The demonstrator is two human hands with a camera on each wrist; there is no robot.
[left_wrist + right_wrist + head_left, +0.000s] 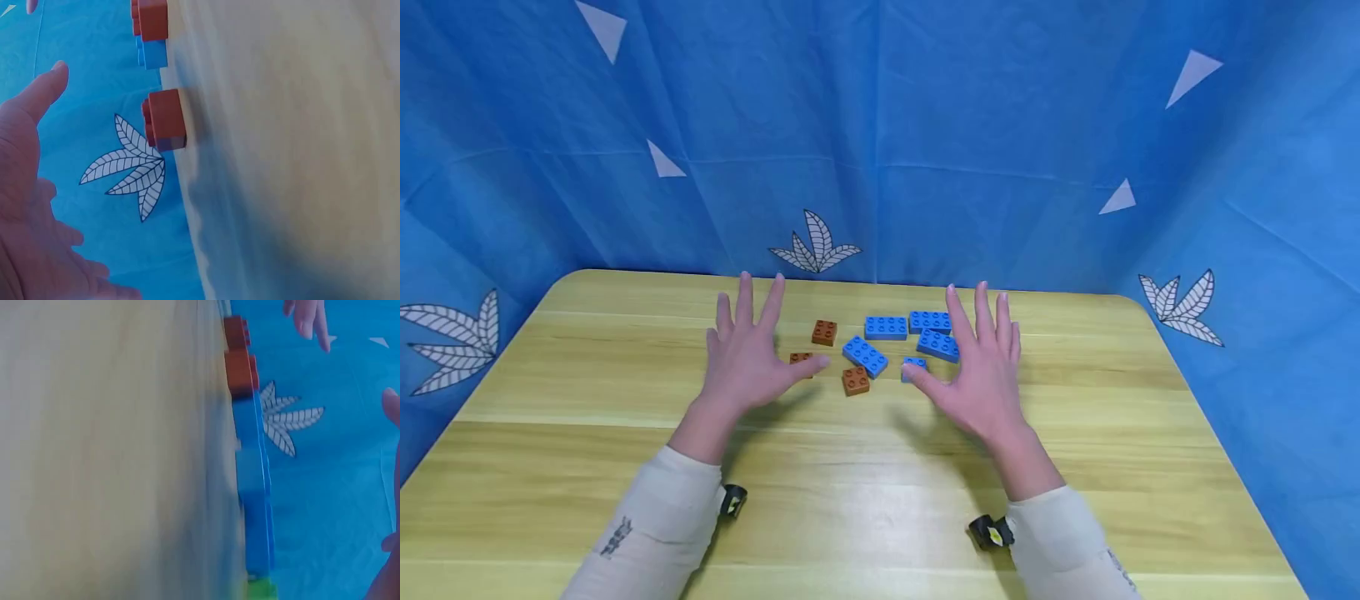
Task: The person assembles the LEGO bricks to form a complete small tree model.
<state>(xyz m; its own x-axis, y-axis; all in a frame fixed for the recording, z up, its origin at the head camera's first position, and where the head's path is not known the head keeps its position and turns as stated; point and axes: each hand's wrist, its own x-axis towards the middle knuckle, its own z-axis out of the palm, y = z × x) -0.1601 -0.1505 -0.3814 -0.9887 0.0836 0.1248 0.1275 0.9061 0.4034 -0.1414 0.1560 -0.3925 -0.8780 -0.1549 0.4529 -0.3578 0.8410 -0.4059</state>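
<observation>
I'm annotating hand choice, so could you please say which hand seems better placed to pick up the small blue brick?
Probably the right hand: in the head view it partly covers the small blue brick, and it holds nothing. The left hand is nearest a brown brick.

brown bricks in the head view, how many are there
3: a rear brick, a middle brick partly covered by the left hand, and a front brick beside a blue brick. More could be hidden behind the hands.
</observation>
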